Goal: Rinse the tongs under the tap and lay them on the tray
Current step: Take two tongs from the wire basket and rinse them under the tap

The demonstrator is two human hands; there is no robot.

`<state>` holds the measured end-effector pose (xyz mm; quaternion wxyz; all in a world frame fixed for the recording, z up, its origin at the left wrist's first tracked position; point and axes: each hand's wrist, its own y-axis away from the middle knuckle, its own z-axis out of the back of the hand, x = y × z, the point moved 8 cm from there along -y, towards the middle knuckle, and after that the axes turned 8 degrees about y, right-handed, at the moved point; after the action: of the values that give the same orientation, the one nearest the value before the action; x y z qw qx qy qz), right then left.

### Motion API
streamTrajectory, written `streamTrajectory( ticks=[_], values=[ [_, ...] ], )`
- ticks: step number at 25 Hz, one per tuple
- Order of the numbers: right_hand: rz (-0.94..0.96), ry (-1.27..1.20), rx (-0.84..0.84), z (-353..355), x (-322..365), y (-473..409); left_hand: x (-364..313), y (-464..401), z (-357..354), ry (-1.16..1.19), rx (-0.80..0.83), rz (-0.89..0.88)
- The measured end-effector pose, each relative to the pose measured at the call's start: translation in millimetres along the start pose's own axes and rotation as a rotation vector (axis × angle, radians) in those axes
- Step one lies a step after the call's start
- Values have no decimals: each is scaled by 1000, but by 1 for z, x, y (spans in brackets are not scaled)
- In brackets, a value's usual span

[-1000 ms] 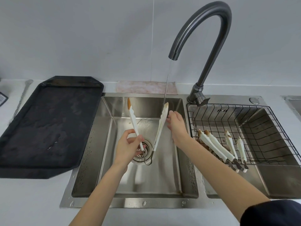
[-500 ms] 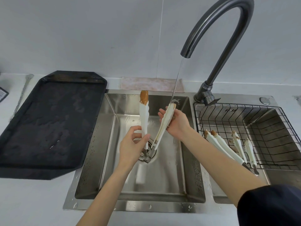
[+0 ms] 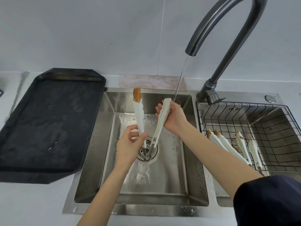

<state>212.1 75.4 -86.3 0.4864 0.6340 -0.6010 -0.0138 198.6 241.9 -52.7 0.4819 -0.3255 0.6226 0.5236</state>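
1 black tray [image 3: 48,124] lies at the left of the frame, beside the steel sink [image 3: 91,160]. In the centre, the left hand [image 3: 130,145] pinches the left arm of the white tongs [image 3: 139,118], whose tip is brown with sauce. The tongs stand open like a V over the drain. The right hand [image 3: 175,119] grips the other arm, and its tip touches the water stream [image 3: 180,75] from the tap [image 3: 228,30]. At the right, 2 more dirty tongs [image 3: 228,144] lie in a wire basket [image 3: 276,136].
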Motion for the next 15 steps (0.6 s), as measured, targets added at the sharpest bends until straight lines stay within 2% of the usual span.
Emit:
streamTrajectory(
  ticks=[4, 9, 15],
  values=[
    [-12, -84, -13, 2, 2, -2, 10, 0, -5, 109, 0, 73],
    [7, -44, -29, 1, 19, 11, 18, 3, -15, 205, 63, 173],
    [57, -96, 43, -13, 31, 15, 24, 2, -21, 288, 131, 264]
  ],
)
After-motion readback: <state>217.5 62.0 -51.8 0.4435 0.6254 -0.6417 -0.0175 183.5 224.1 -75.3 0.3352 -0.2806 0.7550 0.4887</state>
